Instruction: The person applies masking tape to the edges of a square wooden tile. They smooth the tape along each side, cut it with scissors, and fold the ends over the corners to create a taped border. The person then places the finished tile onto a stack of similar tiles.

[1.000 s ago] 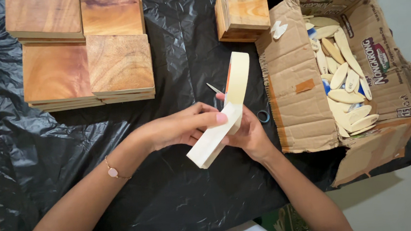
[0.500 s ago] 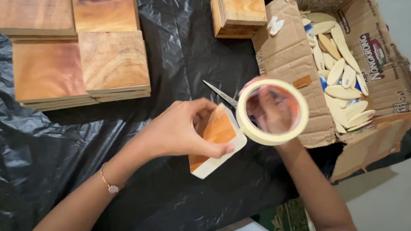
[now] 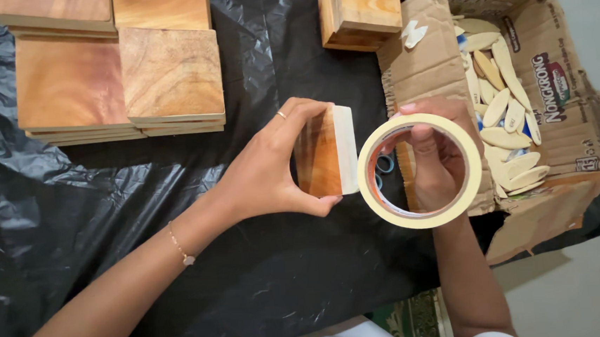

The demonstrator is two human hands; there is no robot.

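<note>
A surface [image 3: 110, 273] draped in crinkled black plastic fills the view. The left hand [image 3: 279, 166] pinches a small wooden block [image 3: 320, 153] upright by its sides, pale taped edge facing right. The right hand [image 3: 434, 155] grips a roll of masking tape [image 3: 420, 171] just beside the block, fingers curled through its core. Steadying the block and pulling the tape taut along the edge would likely keep it smooth. Four flat wooden stacks [image 3: 170, 75] lie upper left, one block [image 3: 361, 9] at the top, and one torn cardboard box [image 3: 554, 80] holds many pale oval pieces [image 3: 505, 136].
</note>
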